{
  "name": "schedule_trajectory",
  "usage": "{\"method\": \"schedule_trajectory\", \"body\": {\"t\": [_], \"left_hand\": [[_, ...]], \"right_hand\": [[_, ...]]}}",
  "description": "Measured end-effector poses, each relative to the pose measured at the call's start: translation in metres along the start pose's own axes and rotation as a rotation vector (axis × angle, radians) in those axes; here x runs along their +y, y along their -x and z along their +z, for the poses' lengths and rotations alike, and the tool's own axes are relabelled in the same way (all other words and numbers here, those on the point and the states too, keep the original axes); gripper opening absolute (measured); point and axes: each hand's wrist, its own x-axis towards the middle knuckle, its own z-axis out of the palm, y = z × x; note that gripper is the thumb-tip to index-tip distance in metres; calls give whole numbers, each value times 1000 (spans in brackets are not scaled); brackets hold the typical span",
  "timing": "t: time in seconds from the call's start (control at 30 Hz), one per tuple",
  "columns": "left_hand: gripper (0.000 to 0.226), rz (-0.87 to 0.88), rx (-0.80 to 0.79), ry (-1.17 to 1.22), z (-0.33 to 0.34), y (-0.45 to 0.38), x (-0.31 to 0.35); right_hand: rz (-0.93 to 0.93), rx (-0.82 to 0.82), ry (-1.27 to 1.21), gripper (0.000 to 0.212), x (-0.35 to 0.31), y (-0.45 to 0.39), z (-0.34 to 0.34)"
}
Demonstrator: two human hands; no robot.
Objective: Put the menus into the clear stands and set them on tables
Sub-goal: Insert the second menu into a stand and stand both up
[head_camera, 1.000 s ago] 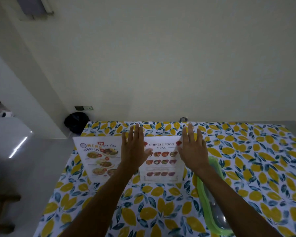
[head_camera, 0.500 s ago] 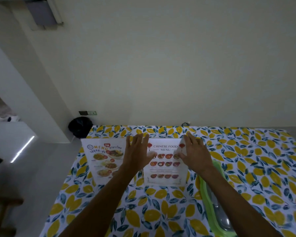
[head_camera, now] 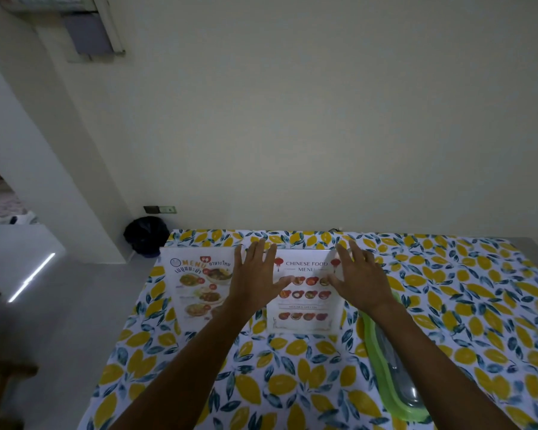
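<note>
The left hand (head_camera: 255,280) is open with its fingers spread, and its thumb rests on the left side of the Chinese food menu (head_camera: 305,301). The right hand (head_camera: 359,282) is open too, fingers spread wide, thumb touching the right side of the same menu. Neither hand is squeezing anything. This menu stands up near the far edge of the table (head_camera: 463,305), and a shiny line along its top makes me think it already sits in a clear stand. Just beside it on the left stands a second menu (head_camera: 199,290) with bright food pictures, also upright. So this table looks nearly done; I cannot see other tables. The cloth is soft, with yellow lemons and blue leaves. By the right arm lies a smooth green-rimmed box (head_camera: 392,377) with a see-through lid
</note>
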Motion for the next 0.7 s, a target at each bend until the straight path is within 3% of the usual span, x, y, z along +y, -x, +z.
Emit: {"method": "schedule_trajectory", "body": {"t": [0.37,0.57,0.7], "left_hand": [[99,-41,-2,-16,-11,77,-28],[82,-98,105,16,-5,147,-72],[85,-160,90,-32,0,186,-104]], "right_hand": [[-102,103,15,76,-71,63,11],[-189,15,-4,75,-132,96,40],[-207,-71,-23,77,-162,107,59]]}}
